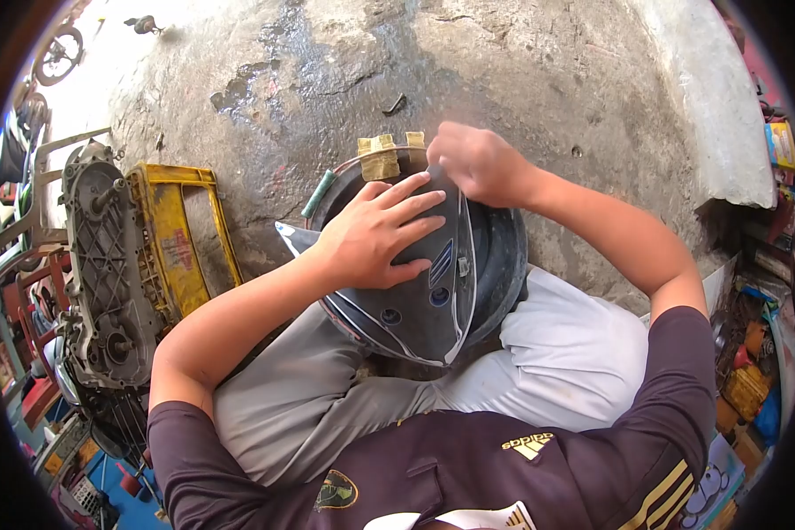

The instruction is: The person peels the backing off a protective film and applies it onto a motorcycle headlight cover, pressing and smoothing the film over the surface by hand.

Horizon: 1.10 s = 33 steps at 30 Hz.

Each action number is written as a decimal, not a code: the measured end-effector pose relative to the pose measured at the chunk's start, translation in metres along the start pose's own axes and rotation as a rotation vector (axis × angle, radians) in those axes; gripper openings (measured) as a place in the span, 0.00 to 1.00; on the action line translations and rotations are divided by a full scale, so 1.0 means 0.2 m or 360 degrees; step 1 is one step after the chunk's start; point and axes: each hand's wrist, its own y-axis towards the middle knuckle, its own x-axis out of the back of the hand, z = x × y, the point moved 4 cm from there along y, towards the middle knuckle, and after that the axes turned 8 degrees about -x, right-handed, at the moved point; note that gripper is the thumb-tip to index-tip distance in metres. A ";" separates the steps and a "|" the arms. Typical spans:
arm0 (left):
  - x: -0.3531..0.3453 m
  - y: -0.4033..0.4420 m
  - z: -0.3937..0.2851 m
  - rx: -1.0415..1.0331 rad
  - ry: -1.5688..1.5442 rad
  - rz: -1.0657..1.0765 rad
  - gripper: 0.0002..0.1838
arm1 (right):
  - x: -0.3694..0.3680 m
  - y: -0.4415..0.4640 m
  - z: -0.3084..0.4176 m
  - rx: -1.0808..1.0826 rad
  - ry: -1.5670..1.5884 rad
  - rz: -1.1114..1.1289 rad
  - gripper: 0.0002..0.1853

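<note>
A dark grey plastic panel (415, 305), pointed at its ends and with white edges and small round holes, lies across a black basin (508, 274) between my knees. My left hand (380, 231) rests flat on the panel, its fingers spread. At the panel's far end my right hand (477, 163) is closed, slightly smeared by motion; anything in its fingers is hidden. Worn yellowish pieces that look like sandpaper (379, 159) hang over the basin's far rim. A small teal cylinder (319, 193) leans on the rim at the left.
A yellow plastic crate (181, 238) and a metal engine casing (106, 265) stand to my left. The concrete floor (548, 88) is wet in places beyond the basin. A small dark piece (395, 105) lies there. Cluttered shelves (751, 380) and a concrete ledge (715, 106) are at the right.
</note>
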 end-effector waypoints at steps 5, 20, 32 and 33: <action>0.00 0.00 0.00 0.0019 -0.0018 0.0048 0.33 | 0.03 0.03 -0.07 -0.0117 0.0058 0.0042 0.05; 0.00 0.00 0.00 0.0015 -0.0020 0.0036 0.33 | 0.02 0.01 -0.05 -0.0176 0.0038 -0.0037 0.06; 0.00 0.00 0.00 0.0021 -0.0041 0.0042 0.32 | 0.05 0.00 -0.04 -0.0399 0.0171 -0.0050 0.05; 0.00 0.00 0.00 0.0022 -0.0033 0.0043 0.32 | 0.04 -0.01 -0.02 -0.0419 0.0230 0.0025 0.05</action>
